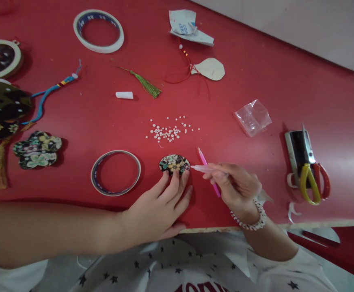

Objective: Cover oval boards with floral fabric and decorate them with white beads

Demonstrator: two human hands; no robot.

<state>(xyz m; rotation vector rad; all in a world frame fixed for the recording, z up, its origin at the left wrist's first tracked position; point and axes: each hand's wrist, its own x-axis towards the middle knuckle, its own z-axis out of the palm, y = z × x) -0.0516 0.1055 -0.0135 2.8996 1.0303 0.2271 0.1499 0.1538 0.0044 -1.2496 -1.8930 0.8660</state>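
An oval piece covered in dark floral fabric (174, 163) lies flat on the red table. My left hand (160, 200) rests with outstretched fingers, the fingertips touching the piece's near edge. Pinched in my right hand (236, 182) is a slim translucent glue tube (204, 168), its narrow tip at the right edge of the fabric piece. Beneath that tube a pink pen-like stick (202, 155) lies slantwise on the table. Just beyond the oval piece is a scattered pile of small white half-pearl beads (167, 133).
Tape rolls (116, 194) lie left and far left. A white cap (124, 95), green tassel (146, 84), wooden tag with red cord (210, 69) and plastic bag (253, 117) sit farther back. Scissors (309, 182) rest on a dark phone-like object at right; a flower-shaped fabric piece (37, 150) lies left.
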